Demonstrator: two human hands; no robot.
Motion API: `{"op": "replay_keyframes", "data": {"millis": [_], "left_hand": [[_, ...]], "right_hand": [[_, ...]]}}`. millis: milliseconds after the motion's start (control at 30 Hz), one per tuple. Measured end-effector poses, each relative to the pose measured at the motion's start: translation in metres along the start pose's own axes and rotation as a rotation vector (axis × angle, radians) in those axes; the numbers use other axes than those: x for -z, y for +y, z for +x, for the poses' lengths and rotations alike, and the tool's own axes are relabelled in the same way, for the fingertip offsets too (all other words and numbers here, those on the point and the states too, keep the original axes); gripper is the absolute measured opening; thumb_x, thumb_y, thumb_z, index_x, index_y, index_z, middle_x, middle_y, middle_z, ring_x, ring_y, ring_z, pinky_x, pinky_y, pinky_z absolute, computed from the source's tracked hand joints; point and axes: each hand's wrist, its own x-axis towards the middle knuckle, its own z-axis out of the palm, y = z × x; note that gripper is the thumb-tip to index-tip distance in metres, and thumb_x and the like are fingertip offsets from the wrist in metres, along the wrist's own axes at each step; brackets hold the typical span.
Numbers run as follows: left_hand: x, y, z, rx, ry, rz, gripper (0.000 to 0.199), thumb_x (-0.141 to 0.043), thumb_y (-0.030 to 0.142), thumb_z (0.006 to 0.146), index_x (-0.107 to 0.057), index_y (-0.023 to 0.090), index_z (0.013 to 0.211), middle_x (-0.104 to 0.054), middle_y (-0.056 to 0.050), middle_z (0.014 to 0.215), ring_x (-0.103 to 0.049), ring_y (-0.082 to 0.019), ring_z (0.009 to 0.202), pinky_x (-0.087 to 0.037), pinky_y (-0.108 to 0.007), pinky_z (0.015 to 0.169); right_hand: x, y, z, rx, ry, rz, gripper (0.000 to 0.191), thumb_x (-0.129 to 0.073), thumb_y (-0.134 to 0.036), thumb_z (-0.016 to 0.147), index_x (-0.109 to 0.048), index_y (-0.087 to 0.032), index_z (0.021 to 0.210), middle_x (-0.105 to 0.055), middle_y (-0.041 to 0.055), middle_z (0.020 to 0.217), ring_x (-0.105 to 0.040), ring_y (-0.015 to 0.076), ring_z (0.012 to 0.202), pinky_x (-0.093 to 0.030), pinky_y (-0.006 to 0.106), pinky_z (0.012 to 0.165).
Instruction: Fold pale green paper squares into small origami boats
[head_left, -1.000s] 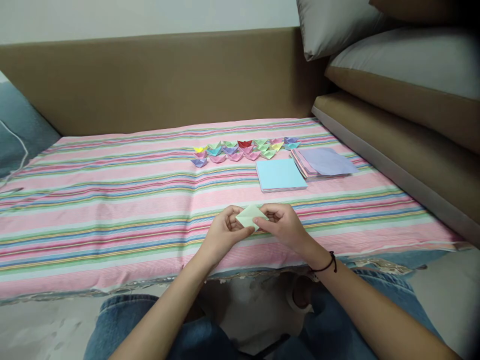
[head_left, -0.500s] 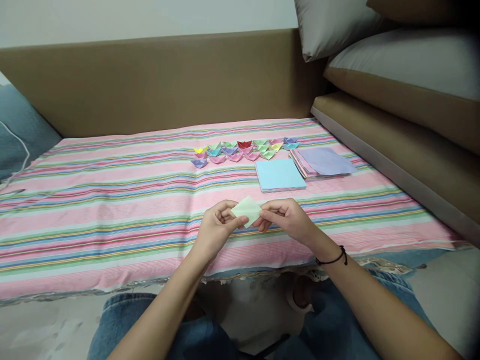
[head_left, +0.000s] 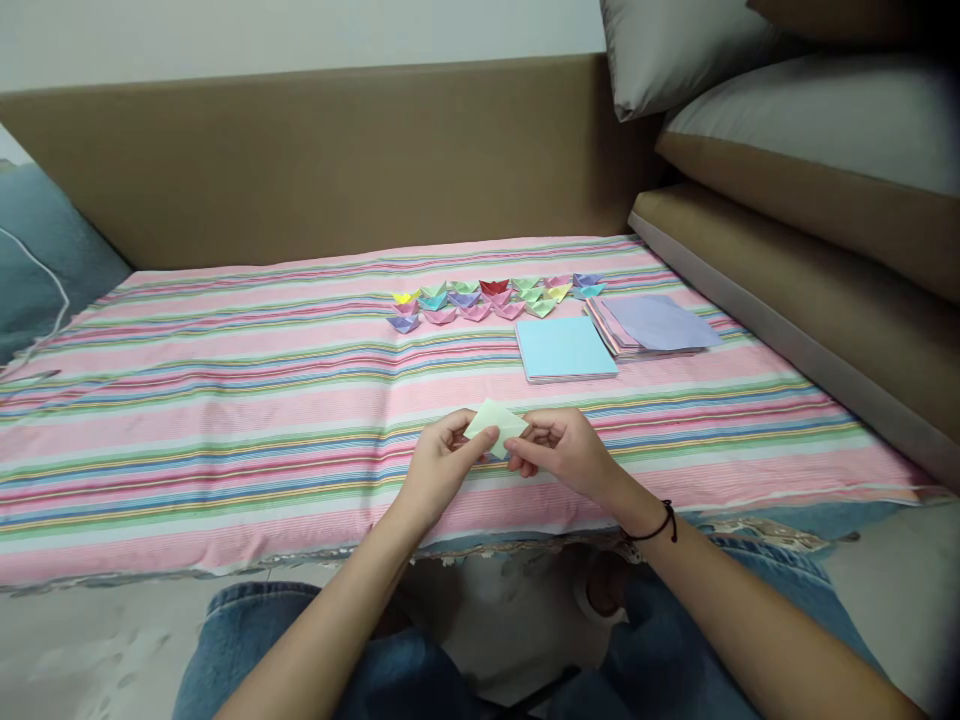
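A small pale green piece of folded origami paper (head_left: 491, 417), diamond-shaped, is held up over the near part of the striped cloth. My left hand (head_left: 448, 456) pinches its left side, thumb on top and fingers behind. On the other side my right hand (head_left: 564, 450) grips the right corner and lower edge between thumb and fingers. The fingertips behind the paper are partly hidden. Beyond the hands, several small folded paper boats (head_left: 476, 301) in many colours stand in rows.
A square stack of light blue paper (head_left: 566, 347) lies past my right hand. Beside it is a looser pile topped with a lilac sheet (head_left: 664, 323). Cushions (head_left: 810, 125) are piled at the right. A brown backboard (head_left: 337, 165) runs along the back of the striped cloth (head_left: 187, 400).
My right thumb has moved left and down, onto the lower part of the green paper. The paper has turned slightly in my fingers. The camera view has shifted a little.
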Motion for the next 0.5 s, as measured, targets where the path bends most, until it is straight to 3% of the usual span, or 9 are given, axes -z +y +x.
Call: {"op": "replay_keyframes", "data": {"millis": [200, 500], "left_hand": [[-0.002, -0.004, 0.0, -0.066, 0.073, 0.003, 0.017, -0.064, 0.031, 0.073, -0.063, 0.013, 0.074, -0.057, 0.001, 0.066, -0.05, -0.009, 0.06, -0.041, -0.02, 0.055], [0.012, 0.004, 0.005, 0.057, 0.008, 0.011, 0.021, -0.07, 0.033, 0.067, -0.066, 0.013, 0.065, -0.061, -0.001, 0.061, -0.052, -0.01, 0.058, -0.041, -0.021, 0.056]], "right_hand": [[-0.011, 0.008, -0.001, -0.072, -0.031, 0.08, 0.025, -0.065, -0.036, 0.075, -0.063, -0.013, 0.065, -0.066, 0.0043, 0.058, -0.058, 0.0108, 0.047, -0.049, 0.023, 0.046], [-0.002, -0.001, -0.002, -0.034, -0.052, 0.099, 0.025, -0.066, -0.031, 0.074, -0.058, -0.013, 0.06, -0.064, 0.0024, 0.053, -0.055, 0.0091, 0.04, -0.046, 0.02, 0.039]]}}
